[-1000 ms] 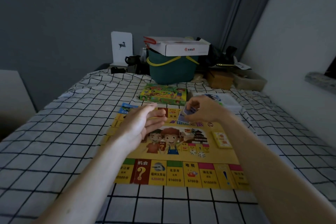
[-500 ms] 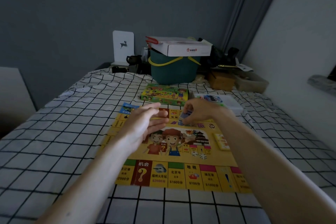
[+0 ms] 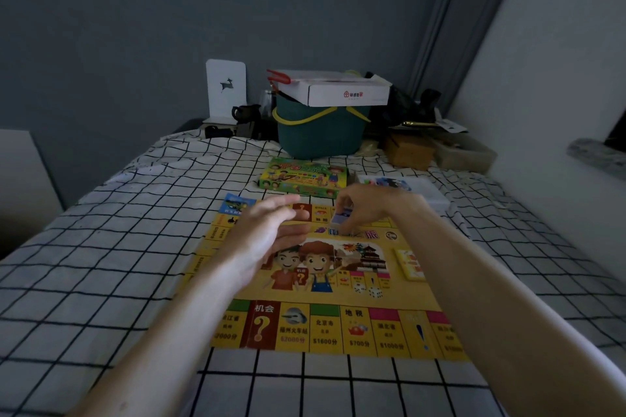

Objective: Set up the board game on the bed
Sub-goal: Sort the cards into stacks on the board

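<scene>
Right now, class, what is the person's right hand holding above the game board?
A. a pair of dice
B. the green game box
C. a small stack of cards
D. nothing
C: the right hand pinches a small stack of cards over the far part of the game board.

The right hand (image 3: 364, 210) hides most of the small card stack (image 3: 339, 217) it pinches, the left hand (image 3: 267, 237) covers the game board (image 3: 338, 284) squares beneath it, and the board's print is too blurred to read.
</scene>
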